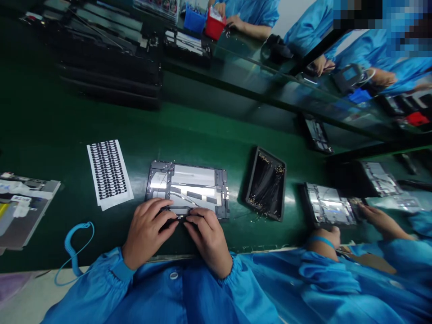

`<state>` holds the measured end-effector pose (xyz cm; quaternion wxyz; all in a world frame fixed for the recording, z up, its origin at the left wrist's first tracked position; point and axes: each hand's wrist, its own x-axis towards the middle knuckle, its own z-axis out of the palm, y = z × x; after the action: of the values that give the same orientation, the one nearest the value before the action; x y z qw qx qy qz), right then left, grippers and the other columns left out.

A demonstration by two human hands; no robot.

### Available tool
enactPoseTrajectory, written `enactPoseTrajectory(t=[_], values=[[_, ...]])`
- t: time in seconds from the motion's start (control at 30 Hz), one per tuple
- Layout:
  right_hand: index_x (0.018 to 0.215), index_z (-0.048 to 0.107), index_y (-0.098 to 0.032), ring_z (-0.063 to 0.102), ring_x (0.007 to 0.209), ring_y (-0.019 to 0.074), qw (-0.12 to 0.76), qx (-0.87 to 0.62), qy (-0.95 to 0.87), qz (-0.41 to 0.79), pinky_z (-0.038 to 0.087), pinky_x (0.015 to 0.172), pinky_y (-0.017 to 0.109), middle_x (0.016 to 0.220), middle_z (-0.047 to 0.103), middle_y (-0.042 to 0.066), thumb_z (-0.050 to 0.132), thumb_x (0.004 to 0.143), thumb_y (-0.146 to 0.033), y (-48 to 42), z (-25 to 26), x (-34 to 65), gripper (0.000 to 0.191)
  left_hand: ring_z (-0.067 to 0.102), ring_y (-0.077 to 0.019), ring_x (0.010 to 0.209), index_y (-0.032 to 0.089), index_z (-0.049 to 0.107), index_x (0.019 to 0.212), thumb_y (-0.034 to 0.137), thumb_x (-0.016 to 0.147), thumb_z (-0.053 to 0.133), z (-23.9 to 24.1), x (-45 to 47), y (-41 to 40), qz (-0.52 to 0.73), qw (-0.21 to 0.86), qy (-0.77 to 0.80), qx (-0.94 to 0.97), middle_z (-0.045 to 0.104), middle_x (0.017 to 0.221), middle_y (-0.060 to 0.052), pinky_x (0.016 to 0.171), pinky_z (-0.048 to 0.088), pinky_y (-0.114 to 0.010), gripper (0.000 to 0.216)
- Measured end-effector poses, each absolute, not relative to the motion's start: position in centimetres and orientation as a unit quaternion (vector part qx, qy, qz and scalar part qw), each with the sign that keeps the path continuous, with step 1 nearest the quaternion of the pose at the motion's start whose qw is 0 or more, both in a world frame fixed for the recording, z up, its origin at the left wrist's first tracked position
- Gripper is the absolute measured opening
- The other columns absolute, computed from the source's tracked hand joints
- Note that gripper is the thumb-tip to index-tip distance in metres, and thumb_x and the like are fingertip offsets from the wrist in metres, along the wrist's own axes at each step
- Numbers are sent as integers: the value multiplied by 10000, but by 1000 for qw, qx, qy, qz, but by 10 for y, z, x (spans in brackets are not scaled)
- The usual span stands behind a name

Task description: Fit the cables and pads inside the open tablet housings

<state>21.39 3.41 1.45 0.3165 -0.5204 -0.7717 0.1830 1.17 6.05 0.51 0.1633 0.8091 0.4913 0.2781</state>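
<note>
Fig. L hand point(148, 234) & R hand point(207, 240) curled, fingertips meeting; they seem to pinch small dark strip point(177, 215) (exact part unclear) at near edge of tablet frame point(195, 182), flat on green surface point(202, 126). Sticker sheet point(108, 173) to L; black tray point(252, 173) of tiny gold bits point(278, 168) to R. Risk: finger slip may tear strip or snag thin wires point(175, 191); bumped tray may spill bits.

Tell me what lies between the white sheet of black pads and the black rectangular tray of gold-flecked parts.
The head view shows a metal tablet frame on the green mat.
</note>
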Motion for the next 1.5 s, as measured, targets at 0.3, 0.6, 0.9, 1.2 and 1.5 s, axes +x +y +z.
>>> enactPoseTrajectory(t=[0.3,0.6,0.9,1.2,1.5], values=[[1068,649,-206,631,979,207,310,-526,-774,167,549,849,371,1025,677,79,604,973,-133,41,13,208,128,595,-249,1150,274,713,866,269,944,641,7,15,62,270,164,500,807,705,1196,-23,933,453,-425,106],[1059,645,-211,619,987,209,308,-530,-771,173,543,847,379,1020,676,81,571,978,-111,39,16,205,149,588,-247,1156,273,703,892,251,941,647,5,16,62,272,165,499,806,701,1204,-20,924,447,-423,78],[1246,616,-221,656,1090,221,331,-504,-785,144,590,907,421,1106,697,97,575,968,-92,30,1,210,309,602,-251,1139,274,698,862,258,938,642,7,17,61,267,163,511,801,700,1217,-17,924,445,-424,96],[1425,536,-156,618,1218,278,293,-452,-840,62,594,1013,492,1216,670,156,641,935,-144,27,-1,214,502,582,-251,1202,244,618,1009,245,947,620,4,10,61,285,211,496,793,595,1408,-57,997,452,-437,62],[1270,654,-202,604,1114,310,239,-442,-864,25,565,884,509,1220,667,145,640,950,-218,30,8,208,321,562,-234,1282,238,619,1103,184,966,560,23,-60,63,341,131,583,726,625,1340,-75,1104,448,-444,159]])
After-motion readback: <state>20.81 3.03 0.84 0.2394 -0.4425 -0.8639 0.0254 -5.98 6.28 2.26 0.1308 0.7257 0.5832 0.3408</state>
